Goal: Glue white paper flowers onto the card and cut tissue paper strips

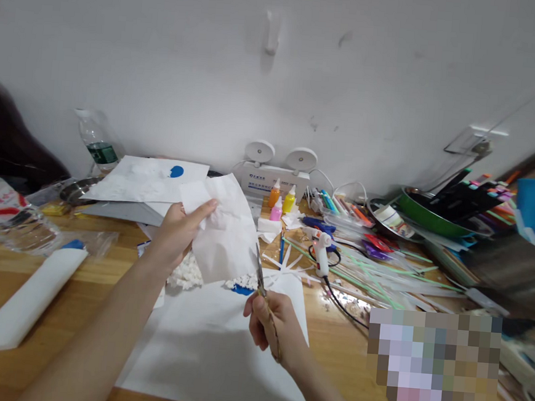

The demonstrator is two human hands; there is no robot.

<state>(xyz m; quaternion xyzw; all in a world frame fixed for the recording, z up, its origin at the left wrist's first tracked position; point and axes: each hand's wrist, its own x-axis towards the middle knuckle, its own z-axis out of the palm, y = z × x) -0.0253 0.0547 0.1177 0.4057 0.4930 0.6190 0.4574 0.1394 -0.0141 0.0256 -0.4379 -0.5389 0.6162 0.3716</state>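
Observation:
My left hand [177, 230] is raised above the wooden table and pinches a crumpled white sheet of tissue paper [225, 231] at its left edge. My right hand [272, 324] is closed round the handles of a small pair of scissors [261, 277], whose blades point up at the tissue's lower right edge. Below both hands lies a large white sheet [209, 350], with a heap of small white paper bits [187, 274] and a blue patch [242, 290] at its far end.
A white glue gun [322, 254] with a black cord lies right of the scissors. Behind it are small paint bottles [281, 200], markers, straws and a green bowl [426, 216]. A folded white sheet [28, 299] and a plastic bottle [98, 141] are at the left.

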